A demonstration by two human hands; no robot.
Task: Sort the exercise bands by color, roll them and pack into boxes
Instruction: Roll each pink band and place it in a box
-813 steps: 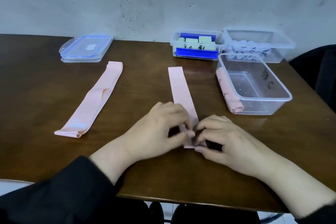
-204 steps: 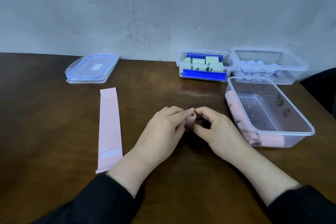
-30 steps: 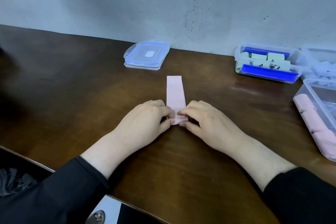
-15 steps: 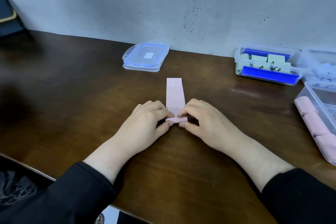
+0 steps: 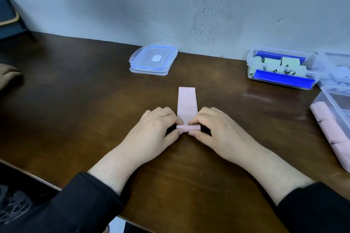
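A pink exercise band point(image 5: 187, 104) marked "15 LB" lies flat on the brown table point(image 5: 75, 100), pointing away from me. Its near end is wound into a small roll between my hands. My left hand point(image 5: 153, 132) pinches the roll's left end with fingers and thumb. My right hand point(image 5: 217, 130) pinches the right end the same way. At the right edge a clear box point(image 5: 335, 100) holds rolled pink bands point(image 5: 333, 130) along its left wall.
Stacked blue-rimmed clear lids point(image 5: 153, 60) lie by the wall at the back. A clear box point(image 5: 280, 71) with blue and pale green rolls stands at the back right, with another clear box point(image 5: 337, 73) of pale rolls beside it. A dark object point(image 5: 9, 22) sits far left.
The roll has been wound further up the band, so the flat part is shorter than a second ago. Both hands have stayed on the roll's ends. The view has shifted slightly.
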